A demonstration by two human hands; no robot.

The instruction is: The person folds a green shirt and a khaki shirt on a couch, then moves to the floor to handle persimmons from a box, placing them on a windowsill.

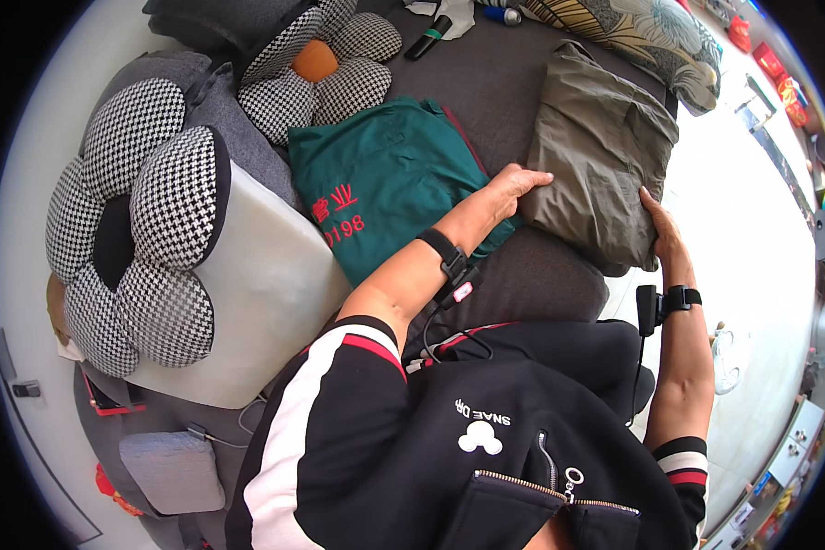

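Observation:
A folded olive-brown garment (595,148) lies at the right end of the dark grey sofa (481,89), its near edge between my two hands. My left hand (512,189) holds its left edge, thumb on top and the other fingers out of sight. At the opposite edge, my right hand (667,230) has its fingers against the cloth, gripping the near right corner. Left of it rests a folded green garment (392,179) with red embroidered writing. A strip of dark red cloth (466,141) shows along the green garment's far right side.
Flower-shaped houndstooth cushions (158,199) (354,89) crowd the left side, one leaning on a pale board-like surface (268,261). Farther back are a black-and-green tube (428,40), a blue can (502,15) and a floral-patterned cushion (660,41). Pale floor (749,289) lies to the right.

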